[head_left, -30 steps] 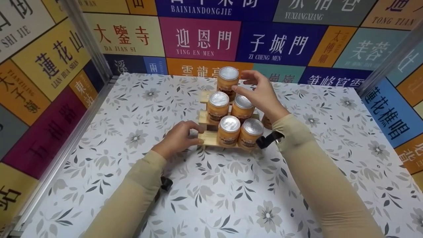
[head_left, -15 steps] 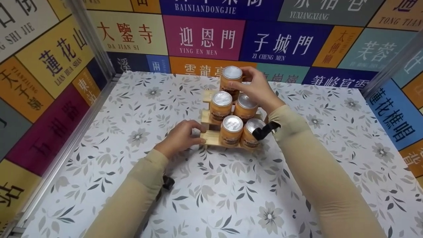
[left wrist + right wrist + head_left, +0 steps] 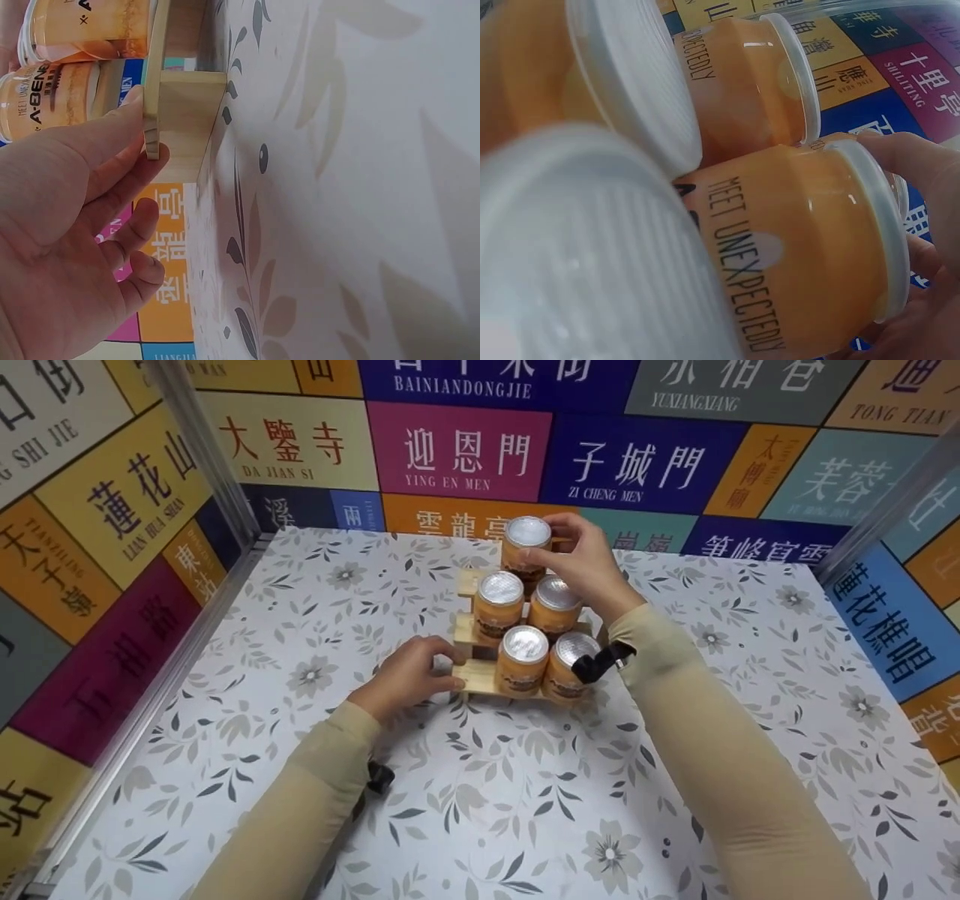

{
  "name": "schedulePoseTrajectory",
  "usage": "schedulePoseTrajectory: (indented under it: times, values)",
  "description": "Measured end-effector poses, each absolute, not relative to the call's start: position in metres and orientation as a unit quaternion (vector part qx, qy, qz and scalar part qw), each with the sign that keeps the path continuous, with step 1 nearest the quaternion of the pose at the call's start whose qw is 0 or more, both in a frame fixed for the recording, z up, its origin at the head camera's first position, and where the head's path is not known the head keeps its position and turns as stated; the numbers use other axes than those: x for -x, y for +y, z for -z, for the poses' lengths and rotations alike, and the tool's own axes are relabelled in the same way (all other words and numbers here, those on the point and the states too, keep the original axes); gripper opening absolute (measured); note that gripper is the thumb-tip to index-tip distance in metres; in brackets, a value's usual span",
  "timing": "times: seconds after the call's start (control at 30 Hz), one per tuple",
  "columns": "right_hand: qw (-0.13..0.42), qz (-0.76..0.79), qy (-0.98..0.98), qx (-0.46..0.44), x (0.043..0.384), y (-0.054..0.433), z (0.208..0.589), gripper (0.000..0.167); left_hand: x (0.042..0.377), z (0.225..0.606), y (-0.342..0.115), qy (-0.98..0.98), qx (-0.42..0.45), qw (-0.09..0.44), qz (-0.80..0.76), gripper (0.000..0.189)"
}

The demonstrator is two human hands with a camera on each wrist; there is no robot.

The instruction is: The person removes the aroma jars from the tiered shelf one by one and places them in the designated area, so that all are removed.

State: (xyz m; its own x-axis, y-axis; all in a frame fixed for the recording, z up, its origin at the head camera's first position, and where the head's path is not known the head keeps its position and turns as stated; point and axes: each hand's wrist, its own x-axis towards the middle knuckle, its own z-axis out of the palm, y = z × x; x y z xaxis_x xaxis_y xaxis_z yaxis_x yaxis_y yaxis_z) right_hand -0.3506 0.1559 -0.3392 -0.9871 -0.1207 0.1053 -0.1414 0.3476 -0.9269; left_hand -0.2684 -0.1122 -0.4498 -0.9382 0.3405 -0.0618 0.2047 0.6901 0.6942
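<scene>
Rear jar (image 3: 524, 540): at back of the rack (image 3: 477, 676); seemed stiff, slippery, best taken round its sides. Right hand (image 3: 586, 561): fingers curled about it. Left hand (image 3: 409, 672): thumb and finger pinched the rack.

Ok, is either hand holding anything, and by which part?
Right hand: rear jar, by its side near the lid. Left hand: wooden rack, pinched at its front step's left end.
</scene>
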Motion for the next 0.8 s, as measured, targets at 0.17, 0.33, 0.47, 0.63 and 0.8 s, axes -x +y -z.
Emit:
schedulePoseTrajectory:
  times: [0.17,0.33,0.47,0.63,0.8]
  values:
    - [0.012,-0.582,-0.811,-0.062,0.346,0.162,0.336,0.058,0.269,0.451,-0.111,0.915,-0.14,0.1,-0.366,0.035]
    - [0.036,-0.613,-0.787,-0.055,0.34,0.168,0.335,0.057,0.269,0.451,-0.11,0.916,-0.14,0.101,-0.361,0.035]
    - [0.055,-0.628,-0.775,-0.052,0.338,0.174,0.337,0.056,0.269,0.452,-0.11,0.918,-0.138,0.1,-0.359,0.035]
    - [0.072,-0.633,-0.769,-0.047,0.336,0.184,0.336,0.056,0.269,0.451,-0.111,0.92,-0.141,0.091,-0.354,0.034]
    - [0.084,-0.638,-0.765,-0.037,0.333,0.195,0.335,0.053,0.268,0.451,-0.112,0.922,-0.155,0.082,-0.345,0.033]
